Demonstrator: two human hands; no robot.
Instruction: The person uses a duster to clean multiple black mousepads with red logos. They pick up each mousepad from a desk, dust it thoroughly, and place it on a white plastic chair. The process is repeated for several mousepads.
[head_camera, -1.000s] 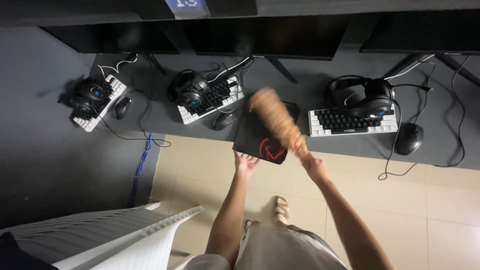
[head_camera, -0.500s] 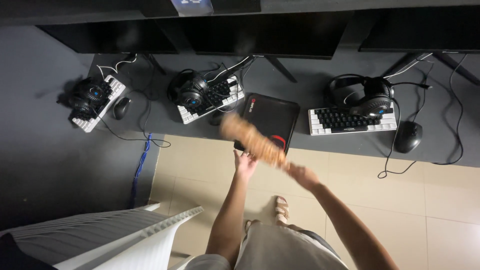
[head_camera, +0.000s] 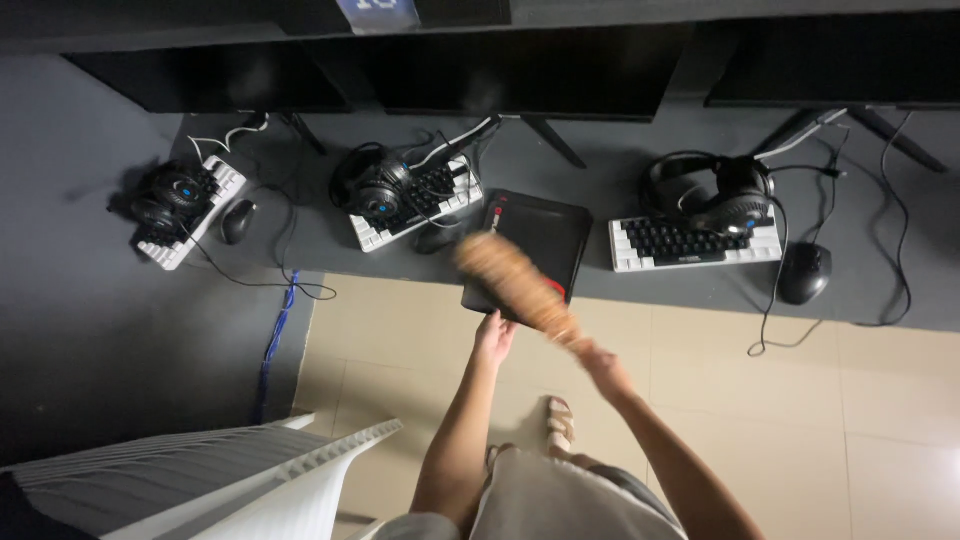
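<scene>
Now | right hand (head_camera: 603, 362) gripping brush (head_camera: 512, 285), swung leftward | left hand (head_camera: 494, 336) pinching mousepad (head_camera: 528, 252) edge

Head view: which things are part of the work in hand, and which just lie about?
In hand:
duster, in right hand
mouse pad, edge held by left hand

Lying about:
three keyboards, one at
headsets, one at
mice, one at
chair

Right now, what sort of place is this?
Likely a gaming café or computer lab: a long dark desk with repeated stations, each with a white keyboard and a headset resting on it, plus monitors along the back edge.
</scene>
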